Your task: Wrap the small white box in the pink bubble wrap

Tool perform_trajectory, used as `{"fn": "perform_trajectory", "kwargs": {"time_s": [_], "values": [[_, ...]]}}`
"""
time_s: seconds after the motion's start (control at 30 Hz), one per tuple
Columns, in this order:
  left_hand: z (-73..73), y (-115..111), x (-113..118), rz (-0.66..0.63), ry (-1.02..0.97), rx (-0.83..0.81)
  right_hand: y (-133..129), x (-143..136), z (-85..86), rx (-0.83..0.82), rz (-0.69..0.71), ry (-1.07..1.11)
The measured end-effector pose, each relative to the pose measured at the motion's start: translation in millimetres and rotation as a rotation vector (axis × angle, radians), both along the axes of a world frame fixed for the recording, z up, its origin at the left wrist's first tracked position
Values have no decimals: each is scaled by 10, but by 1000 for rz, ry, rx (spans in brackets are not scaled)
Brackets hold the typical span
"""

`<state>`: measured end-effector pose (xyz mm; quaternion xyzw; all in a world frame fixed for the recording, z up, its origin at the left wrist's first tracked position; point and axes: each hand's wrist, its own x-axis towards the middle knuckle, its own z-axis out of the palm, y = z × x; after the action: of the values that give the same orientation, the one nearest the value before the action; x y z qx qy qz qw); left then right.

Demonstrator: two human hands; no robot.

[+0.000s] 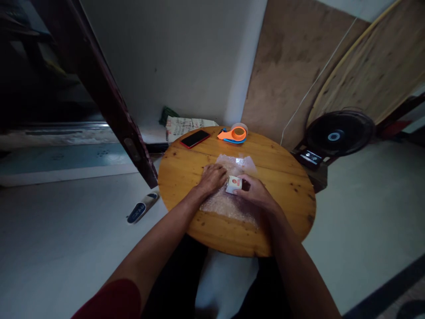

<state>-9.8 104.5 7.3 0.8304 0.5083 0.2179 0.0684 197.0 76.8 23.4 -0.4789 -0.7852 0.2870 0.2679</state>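
Note:
A sheet of clear bubble wrap [229, 207] lies spread on the round wooden table [179, 177]. On top of it sits a small white box [234, 184] with a red-orange mark. My right hand [256, 191] grips this box from its right side, thumb near and fingers behind. Just left of the box, my left hand [213, 178] rests palm down on the wrap, its fingers stretched out and holding nothing.
An orange and blue tape dispenser [235, 134] stands at the table's far edge. Left of it lies a red-edged phone [195, 138]. A black fan [335, 135] is beyond the right side. A slipper [142, 208] lies on the floor.

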Motion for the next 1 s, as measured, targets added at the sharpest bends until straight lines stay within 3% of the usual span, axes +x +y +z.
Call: {"fn": "perform_trajectory", "kwargs": {"time_s": [0.1, 0.33, 1.0], "values": [[-5, 7, 2, 2, -4, 7, -22, -37, 29, 33, -45, -51], [-17, 19, -1, -1, 6, 7, -50, -31, 75, -32, 30, 8], [-1, -3, 7, 32, 10, -15, -57, -22, 79, 23, 16, -38]]}}
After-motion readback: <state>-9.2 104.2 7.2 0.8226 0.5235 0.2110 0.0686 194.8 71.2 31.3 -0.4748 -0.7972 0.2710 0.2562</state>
